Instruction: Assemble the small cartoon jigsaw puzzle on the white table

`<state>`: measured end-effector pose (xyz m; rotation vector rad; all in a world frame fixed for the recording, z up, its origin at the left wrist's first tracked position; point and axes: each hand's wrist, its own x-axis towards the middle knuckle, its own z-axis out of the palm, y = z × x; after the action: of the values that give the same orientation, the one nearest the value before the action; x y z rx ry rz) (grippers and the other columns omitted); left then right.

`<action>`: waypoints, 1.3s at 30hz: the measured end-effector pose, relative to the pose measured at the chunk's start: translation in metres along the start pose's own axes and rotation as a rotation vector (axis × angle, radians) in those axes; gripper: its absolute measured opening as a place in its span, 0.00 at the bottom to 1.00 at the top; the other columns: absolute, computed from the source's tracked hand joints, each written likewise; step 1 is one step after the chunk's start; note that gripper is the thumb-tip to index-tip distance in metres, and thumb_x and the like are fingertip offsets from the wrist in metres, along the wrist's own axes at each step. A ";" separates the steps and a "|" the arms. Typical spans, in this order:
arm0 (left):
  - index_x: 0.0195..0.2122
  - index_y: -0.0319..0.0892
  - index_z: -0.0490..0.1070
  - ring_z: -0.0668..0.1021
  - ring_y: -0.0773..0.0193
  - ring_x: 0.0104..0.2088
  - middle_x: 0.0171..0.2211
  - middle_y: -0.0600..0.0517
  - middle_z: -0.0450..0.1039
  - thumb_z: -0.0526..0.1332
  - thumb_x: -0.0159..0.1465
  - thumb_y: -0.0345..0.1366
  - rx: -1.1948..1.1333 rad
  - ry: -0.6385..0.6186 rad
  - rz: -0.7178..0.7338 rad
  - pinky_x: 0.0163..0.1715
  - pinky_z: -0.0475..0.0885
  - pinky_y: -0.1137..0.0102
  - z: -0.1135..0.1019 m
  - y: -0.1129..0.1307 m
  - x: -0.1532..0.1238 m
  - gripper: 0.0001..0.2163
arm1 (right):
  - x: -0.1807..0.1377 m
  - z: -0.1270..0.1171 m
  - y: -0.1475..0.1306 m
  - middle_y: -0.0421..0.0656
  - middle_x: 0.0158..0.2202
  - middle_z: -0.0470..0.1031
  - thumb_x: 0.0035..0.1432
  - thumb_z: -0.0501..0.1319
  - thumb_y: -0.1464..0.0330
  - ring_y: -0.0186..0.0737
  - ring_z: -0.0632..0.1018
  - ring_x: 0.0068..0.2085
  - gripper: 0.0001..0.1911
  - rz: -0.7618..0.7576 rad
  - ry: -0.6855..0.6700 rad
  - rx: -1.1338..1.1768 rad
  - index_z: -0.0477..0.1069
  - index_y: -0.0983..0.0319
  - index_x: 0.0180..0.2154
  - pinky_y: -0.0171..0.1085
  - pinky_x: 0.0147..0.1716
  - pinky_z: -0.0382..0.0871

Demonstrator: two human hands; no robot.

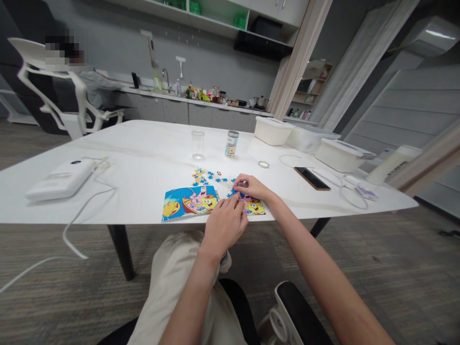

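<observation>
Your left hand (225, 221) and right hand (249, 186) sit close together over a blue, pink and yellow cartoon jigsaw puzzle (255, 207) on the white marbled worktop (154, 158).
Your right fingers are pinched narrow at the puzzle, your left fingers nearly flat and close together; I cannot tell whether either hand grips a piece. From your hands, a rectangular cartoon picture sheet (190, 201) lies at nine o'clock, small loose blue-and-yellow puzzle pieces (209, 175) from ten towards twelve, a clear cylindrical jar (197, 145) at eleven.
</observation>
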<state>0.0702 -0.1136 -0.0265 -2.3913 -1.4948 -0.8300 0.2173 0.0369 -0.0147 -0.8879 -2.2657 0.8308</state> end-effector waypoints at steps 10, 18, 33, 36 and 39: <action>0.48 0.42 0.70 0.73 0.55 0.50 0.52 0.45 0.72 0.50 0.68 0.35 0.031 -0.079 -0.050 0.52 0.66 0.56 -0.003 0.006 0.007 0.12 | 0.000 -0.003 -0.007 0.42 0.32 0.72 0.50 0.65 0.62 0.34 0.70 0.33 0.11 0.077 -0.040 0.061 0.75 0.64 0.30 0.35 0.35 0.64; 0.48 0.41 0.69 0.73 0.54 0.51 0.51 0.45 0.73 0.51 0.68 0.35 0.023 -0.100 -0.059 0.53 0.65 0.56 -0.005 0.006 0.008 0.11 | 0.000 -0.003 -0.008 0.41 0.31 0.74 0.50 0.65 0.61 0.33 0.71 0.30 0.12 0.137 -0.041 0.106 0.73 0.65 0.31 0.34 0.34 0.65; 0.49 0.40 0.70 0.74 0.57 0.51 0.56 0.44 0.71 0.51 0.68 0.35 0.008 -0.004 -0.019 0.53 0.67 0.58 0.003 0.004 0.002 0.12 | 0.000 -0.003 0.012 0.42 0.30 0.74 0.52 0.62 0.72 0.37 0.72 0.32 0.02 0.272 0.337 -0.297 0.74 0.62 0.29 0.37 0.37 0.66; 0.49 0.39 0.70 0.74 0.57 0.51 0.55 0.45 0.72 0.51 0.69 0.35 0.006 0.012 -0.010 0.53 0.67 0.58 0.004 0.003 0.001 0.12 | 0.000 -0.002 0.014 0.41 0.31 0.73 0.54 0.60 0.72 0.36 0.72 0.32 0.03 0.266 0.365 -0.318 0.73 0.62 0.32 0.36 0.37 0.66; 0.49 0.39 0.70 0.73 0.57 0.52 0.55 0.46 0.72 0.51 0.69 0.35 -0.003 0.031 -0.002 0.53 0.67 0.59 0.006 0.003 0.000 0.12 | 0.000 -0.001 0.016 0.41 0.33 0.73 0.56 0.57 0.73 0.36 0.72 0.33 0.06 0.294 0.372 -0.285 0.72 0.62 0.35 0.36 0.37 0.65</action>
<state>0.0749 -0.1121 -0.0307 -2.3686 -1.4860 -0.8662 0.2243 0.0467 -0.0253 -1.4039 -1.9771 0.4154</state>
